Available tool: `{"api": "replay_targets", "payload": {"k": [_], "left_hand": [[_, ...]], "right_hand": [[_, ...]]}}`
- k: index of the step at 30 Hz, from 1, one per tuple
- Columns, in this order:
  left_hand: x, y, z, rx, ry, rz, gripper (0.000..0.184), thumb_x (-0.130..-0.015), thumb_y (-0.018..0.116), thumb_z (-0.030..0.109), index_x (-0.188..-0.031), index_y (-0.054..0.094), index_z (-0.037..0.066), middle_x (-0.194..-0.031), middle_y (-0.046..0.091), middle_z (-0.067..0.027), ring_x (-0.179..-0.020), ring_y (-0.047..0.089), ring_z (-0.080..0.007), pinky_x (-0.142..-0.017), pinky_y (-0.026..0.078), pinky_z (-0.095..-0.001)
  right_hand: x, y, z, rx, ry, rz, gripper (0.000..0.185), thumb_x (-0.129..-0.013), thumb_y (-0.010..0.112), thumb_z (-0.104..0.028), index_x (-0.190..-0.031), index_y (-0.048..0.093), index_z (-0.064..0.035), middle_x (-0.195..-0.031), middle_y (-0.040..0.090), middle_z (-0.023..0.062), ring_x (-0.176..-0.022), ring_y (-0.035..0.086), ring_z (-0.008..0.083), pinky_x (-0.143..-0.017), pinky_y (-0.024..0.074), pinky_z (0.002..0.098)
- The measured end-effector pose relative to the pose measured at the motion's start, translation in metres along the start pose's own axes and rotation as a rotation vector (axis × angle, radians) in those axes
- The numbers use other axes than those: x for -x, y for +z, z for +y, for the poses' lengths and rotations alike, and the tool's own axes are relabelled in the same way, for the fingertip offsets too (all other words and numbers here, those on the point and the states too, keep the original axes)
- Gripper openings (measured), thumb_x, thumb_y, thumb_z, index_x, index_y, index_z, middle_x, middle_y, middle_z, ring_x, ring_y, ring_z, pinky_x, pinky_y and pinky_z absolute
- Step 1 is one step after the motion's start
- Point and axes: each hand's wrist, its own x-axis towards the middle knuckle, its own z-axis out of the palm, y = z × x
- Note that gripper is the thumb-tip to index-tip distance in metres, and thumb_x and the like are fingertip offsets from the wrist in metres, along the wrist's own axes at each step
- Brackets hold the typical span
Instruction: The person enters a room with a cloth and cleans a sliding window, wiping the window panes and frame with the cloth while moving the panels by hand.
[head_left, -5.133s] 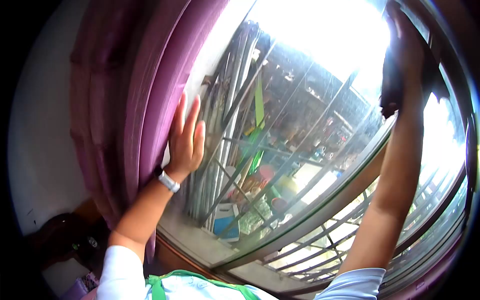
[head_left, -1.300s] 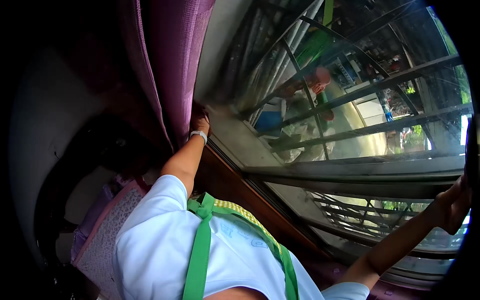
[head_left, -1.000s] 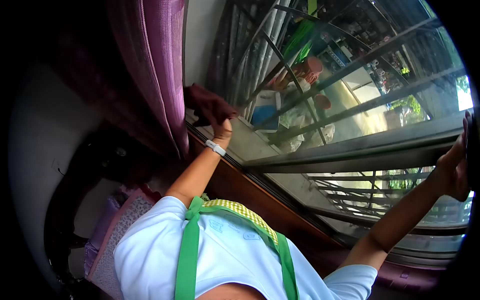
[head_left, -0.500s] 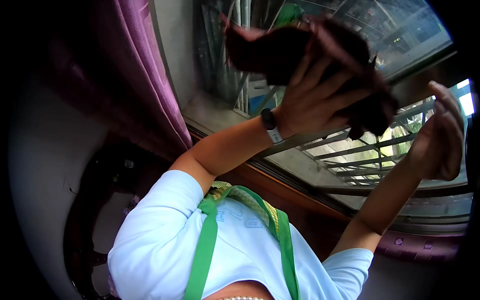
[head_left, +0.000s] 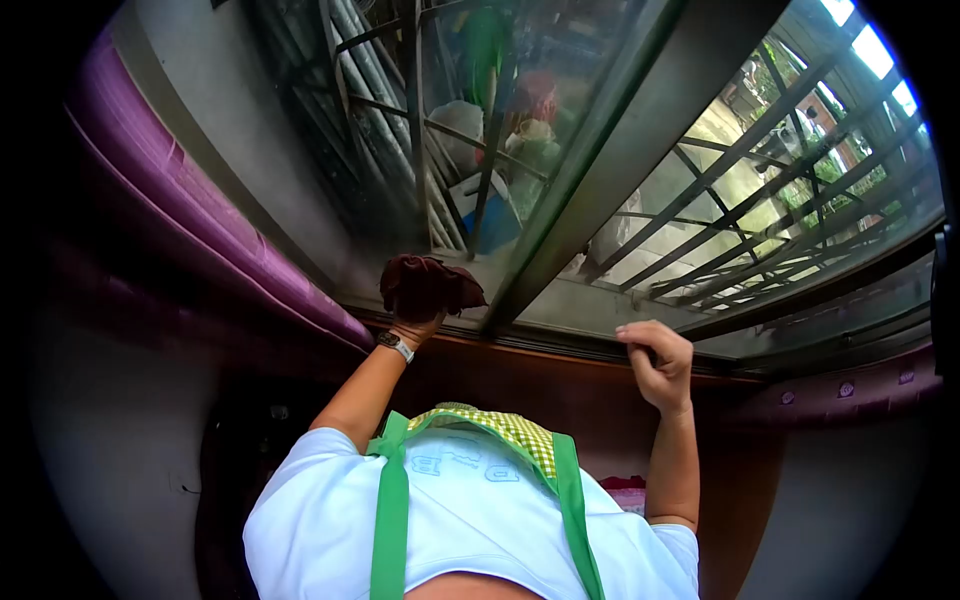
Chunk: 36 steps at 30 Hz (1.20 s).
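We face a window (head_left: 625, 180) beside a purple curtain (head_left: 215, 215); the dark red cloth (head_left: 428, 284), bunched low before the glass, looks light, soft and limp, best gripped by its gathered middle; our left hand (head_left: 415, 326) holds it; our right hand (head_left: 668, 368) hovers half-curled, seemingly empty.

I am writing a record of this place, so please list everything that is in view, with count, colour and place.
Cloth: one, dark red, low at the window
Window frame: one, grey, upper centre
Bars: many, dark, across window
Pipes: several, grey, behind left pane
Boxlike object: one, blue-white, behind left pane
Blurred items there: green, red, exact count unclear
Curtains: purple, left and right
Wristband: one, pale, left wrist
Apron: one, green, yellow checks, torso
Shirt: one, pale blue, torso
Left hand: one, holding cloth
Right hand: one, empty, right
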Motion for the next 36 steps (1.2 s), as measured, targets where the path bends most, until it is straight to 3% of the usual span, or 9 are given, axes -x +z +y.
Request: {"api": "replay_targets", "payload": {"k": [3, 7, 9, 18, 20, 23, 27, 31, 36], "left_hand": [[-0.025, -0.016, -0.029, 0.232, 0.337, 0.534, 0.052, -0.079, 0.064, 0.028, -0.125, 0.051, 0.007, -0.124, 0.05, -0.0172, -0.121, 0.043, -0.0313, -0.102, 0.032, -0.0447], [-0.098, -0.137, -0.023, 1.109, 0.361, 0.515, 0.044, -0.091, 0.055, 0.025, -0.131, 0.047, 0.01, -0.132, 0.046, -0.017, -0.121, 0.045, -0.0332, -0.105, 0.033, -0.0406], [-0.096, -0.259, 0.023, -0.069, 0.347, 1.019, 0.034, -0.091, 0.053, 0.019, -0.123, 0.056, 0.008, -0.126, 0.05, -0.0248, -0.115, 0.05, -0.0375, -0.1, 0.039, -0.0428], [-0.127, -0.369, 0.163, 0.054, 0.648, 1.359, 0.045, -0.081, 0.063, 0.025, -0.12, 0.057, 0.004, -0.12, 0.055, -0.0209, -0.113, 0.049, -0.0407, -0.103, 0.03, -0.049], [-0.117, -0.35, 0.165, 0.078, 0.716, 1.302, 0.043, -0.083, 0.061, 0.02, -0.123, 0.055, 0.006, -0.127, 0.052, -0.0175, -0.119, 0.046, -0.0351, -0.107, 0.028, -0.0451], [-0.127, -0.252, 0.152, 1.623, 0.646, 0.168, 0.063, -0.084, 0.063, 0.031, -0.138, 0.037, 0.011, -0.137, 0.045, -0.0086, -0.129, 0.039, -0.0204, -0.113, 0.021, -0.0418], [-0.07, -0.224, 0.136, 0.292, 0.767, 0.704, 0.046, -0.08, 0.061, 0.016, -0.125, 0.051, 0.007, -0.126, 0.052, -0.0145, -0.123, 0.044, -0.033, -0.107, 0.031, -0.0429], [-0.067, -0.183, 0.122, 0.403, 0.782, 0.738, 0.043, -0.076, 0.059, 0.008, -0.119, 0.054, 0.003, -0.12, 0.053, -0.0168, -0.117, 0.045, -0.038, -0.101, 0.033, -0.0471], [-0.047, -0.259, 0.122, 0.583, 0.862, 0.561, 0.062, -0.074, 0.06, 0.004, -0.132, 0.04, 0.001, -0.133, 0.045, -0.0181, -0.127, 0.04, -0.0329, -0.109, 0.027, -0.0393]], "right_hand": [[0.018, 0.008, 0.009, -0.039, 0.063, 0.01, 0.023, -0.069, 0.054, 0.013, -0.085, 0.066, 0.001, -0.085, 0.067, 0.0134, -0.076, 0.066, 0.0212, -0.067, 0.0509, 0.0253], [0.007, 0.009, 0.005, -0.084, 0.013, 0.004, 0.024, -0.07, 0.056, 0.012, -0.088, 0.067, -0.0002, -0.085, 0.067, 0.0125, -0.074, 0.066, 0.0187, -0.068, 0.0513, 0.0261], [-0.005, 0.01, 0.002, -0.105, -0.006, -0.031, 0.029, -0.071, 0.056, 0.012, -0.094, 0.067, -0.0011, -0.086, 0.068, 0.0115, -0.075, 0.066, 0.0175, -0.068, 0.0517, 0.0259], [-0.085, -0.005, -0.07, -0.381, -0.473, 0.323, 0.053, -0.088, 0.054, 0.004, -0.137, 0.035, 0.0009, -0.129, 0.051, 0.0191, -0.088, 0.065, 0.0174, -0.068, 0.0532, 0.0237], [-0.093, -0.015, -0.087, -0.369, -0.536, 0.434, 0.053, -0.088, 0.054, 0.005, -0.137, 0.035, 0.0004, -0.133, 0.047, 0.0193, -0.091, 0.063, 0.0172, -0.069, 0.0528, 0.0237], [-0.092, -0.02, -0.094, -0.421, -0.528, 0.502, 0.051, -0.088, 0.055, 0.004, -0.135, 0.038, 0.0004, -0.131, 0.049, 0.0177, -0.091, 0.063, 0.0163, -0.069, 0.0527, 0.0237], [-0.067, -0.009, -0.054, -0.189, -0.257, 0.313, 0.05, -0.082, 0.058, 0.006, -0.13, 0.044, -0.0002, -0.125, 0.052, 0.0151, -0.09, 0.063, 0.015, -0.073, 0.0538, 0.0239], [-0.051, 0.022, -0.045, 0.008, -0.386, 0.221, 0.06, -0.078, 0.065, 0.003, -0.133, 0.041, 0.0022, -0.132, 0.043, 0.0168, -0.104, 0.058, 0.0214, -0.084, 0.0517, 0.0305], [-0.072, 0.036, -0.077, -0.137, -0.394, 0.222, 0.074, -0.087, 0.057, -0.017, -0.144, 0.015, 0.0048, -0.146, 0.023, 0.0271, -0.138, 0.019, 0.0394, -0.112, 0.0141, 0.0417]]}}
